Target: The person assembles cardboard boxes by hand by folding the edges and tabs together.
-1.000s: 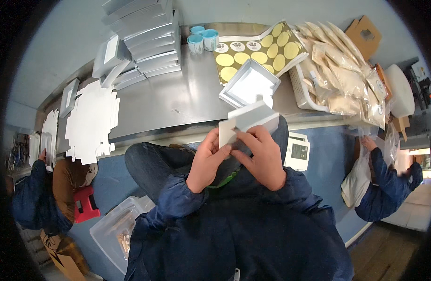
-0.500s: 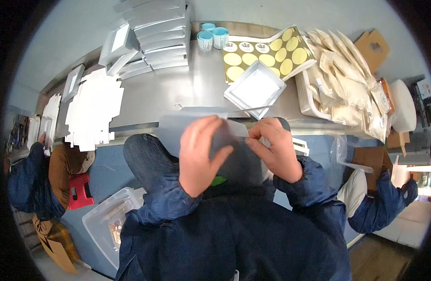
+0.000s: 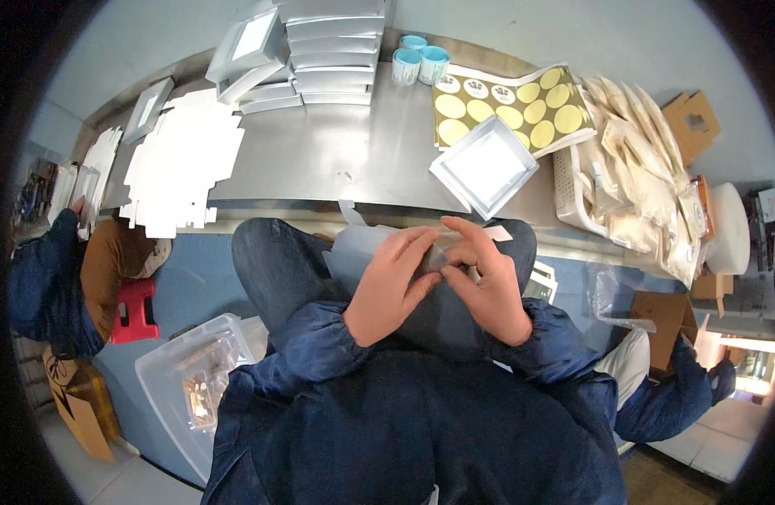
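Observation:
Over my lap is a piece of grey card [image 3: 351, 249], like a box blank, with white showing at one flap by the right fingers. My left hand [image 3: 390, 290] closes round it, thumb toward the body and fingers over the far side. Thumb and fingertips of my right hand [image 3: 488, 284] pinch its right end; the hands cover the folds between them. Beyond them, a finished-looking grey box tray [image 3: 490, 162] with a white inside rests at the table's front edge, partly over a sheet of round gold stickers [image 3: 535, 111].
White flat box blanks [image 3: 181, 160] lie at the left of the metal table [image 3: 311, 156], near stacked grey boxes [image 3: 332, 63]. Blue rolls [image 3: 407, 66] stand at the back. A basket [image 3: 566, 189] of packets is right; a clear bin [image 3: 164, 396] sits on the floor. Co-workers sit on both sides.
My hands have come closer together, the right one still pinching the card. The grey card has turned and lowered toward my lap. The whole view has shifted a little.

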`<state>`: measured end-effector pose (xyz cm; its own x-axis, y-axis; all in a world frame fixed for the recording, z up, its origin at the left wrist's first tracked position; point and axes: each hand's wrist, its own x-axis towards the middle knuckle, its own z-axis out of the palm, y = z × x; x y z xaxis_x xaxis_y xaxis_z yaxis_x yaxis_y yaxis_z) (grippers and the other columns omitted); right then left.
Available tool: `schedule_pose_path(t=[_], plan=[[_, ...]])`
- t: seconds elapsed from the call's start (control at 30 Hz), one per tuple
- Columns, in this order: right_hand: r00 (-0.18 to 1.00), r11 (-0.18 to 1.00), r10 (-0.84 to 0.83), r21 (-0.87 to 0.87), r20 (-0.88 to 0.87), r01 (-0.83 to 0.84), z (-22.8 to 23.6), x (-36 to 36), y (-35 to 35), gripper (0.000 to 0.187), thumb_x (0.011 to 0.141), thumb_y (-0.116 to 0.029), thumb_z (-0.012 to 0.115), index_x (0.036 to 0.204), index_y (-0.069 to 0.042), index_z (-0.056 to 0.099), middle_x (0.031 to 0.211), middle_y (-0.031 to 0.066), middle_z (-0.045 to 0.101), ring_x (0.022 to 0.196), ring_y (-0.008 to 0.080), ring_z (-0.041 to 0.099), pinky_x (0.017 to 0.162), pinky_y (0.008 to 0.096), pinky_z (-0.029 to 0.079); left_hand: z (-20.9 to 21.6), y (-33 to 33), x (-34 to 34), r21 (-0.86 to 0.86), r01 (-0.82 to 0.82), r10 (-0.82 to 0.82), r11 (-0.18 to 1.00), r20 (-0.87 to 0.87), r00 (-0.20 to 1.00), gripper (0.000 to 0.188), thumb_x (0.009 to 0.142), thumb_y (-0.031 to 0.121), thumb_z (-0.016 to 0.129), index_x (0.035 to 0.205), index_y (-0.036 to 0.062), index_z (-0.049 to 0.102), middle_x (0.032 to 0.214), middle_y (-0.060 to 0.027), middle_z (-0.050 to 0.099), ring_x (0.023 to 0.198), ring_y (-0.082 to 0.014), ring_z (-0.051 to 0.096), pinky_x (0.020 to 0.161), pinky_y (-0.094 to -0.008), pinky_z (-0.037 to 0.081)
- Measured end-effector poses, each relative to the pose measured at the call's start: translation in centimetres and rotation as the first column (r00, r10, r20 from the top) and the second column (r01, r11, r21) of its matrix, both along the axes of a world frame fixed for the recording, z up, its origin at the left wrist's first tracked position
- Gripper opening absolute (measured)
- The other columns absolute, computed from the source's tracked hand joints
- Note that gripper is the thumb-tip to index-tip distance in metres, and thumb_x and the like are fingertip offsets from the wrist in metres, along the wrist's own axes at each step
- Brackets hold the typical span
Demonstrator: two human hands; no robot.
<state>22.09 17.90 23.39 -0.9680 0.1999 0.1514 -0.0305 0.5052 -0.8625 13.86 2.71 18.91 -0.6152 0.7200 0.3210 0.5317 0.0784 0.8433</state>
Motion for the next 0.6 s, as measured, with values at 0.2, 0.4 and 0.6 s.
schedule_pose_path(t=[0.2, 0.4, 0.6], plan=[[0.996, 0.999, 0.031, 0.002, 0.085, -0.032, -1.2, -0.2, -0.5, 0.040, 0.080, 0.004, 0.062, 0.118, -0.005, 0.058, 0.092, 0.0143, 0.062, 0.075, 0.0276, 0.063, 0.066, 0.0329, 0.050, -1.1, -0.8, 0.7, -0.039, -0.007, 0.009, 0.999, 0.027, 1.000, 0.041, 0.086, 0.008, 0.059, 0.125, -0.0028, 0.050, 0.120, -0.0197, 0.053, 0.111, -0.0378, 0.050, 0.095, -0.0412, 0.043], [0.992, 0.970, 0.121, 0.217, -0.032, -0.111, -1.3, -0.8, -0.6, 0.023, 0.077, 0.002, 0.064, 0.099, -0.003, 0.062, 0.085, 0.0140, 0.057, 0.084, 0.0330, 0.057, 0.075, 0.0387, 0.047, -1.9, -1.5, -0.1, -0.042, 0.080, -0.077, 0.996, 0.057, 0.995, 0.049, 0.085, 0.011, 0.062, 0.130, -0.0009, 0.047, 0.126, -0.0191, 0.050, 0.118, -0.0382, 0.047, 0.100, -0.0436, 0.038], [0.973, 0.932, 0.222, 0.307, -0.057, -0.194, -1.0, -0.3, -0.2, 0.017, 0.077, 0.000, 0.064, 0.093, -0.003, 0.059, 0.085, 0.0125, 0.058, 0.084, 0.0328, 0.058, 0.074, 0.0397, 0.048, -1.0, -2.6, -3.4, -0.235, 0.047, -0.080, 0.971, -0.136, 0.987, 0.086, 0.069, 0.016, 0.076, 0.143, 0.0066, 0.033, 0.129, -0.0155, 0.050, 0.122, -0.0324, 0.045, 0.107, -0.0414, 0.030]])
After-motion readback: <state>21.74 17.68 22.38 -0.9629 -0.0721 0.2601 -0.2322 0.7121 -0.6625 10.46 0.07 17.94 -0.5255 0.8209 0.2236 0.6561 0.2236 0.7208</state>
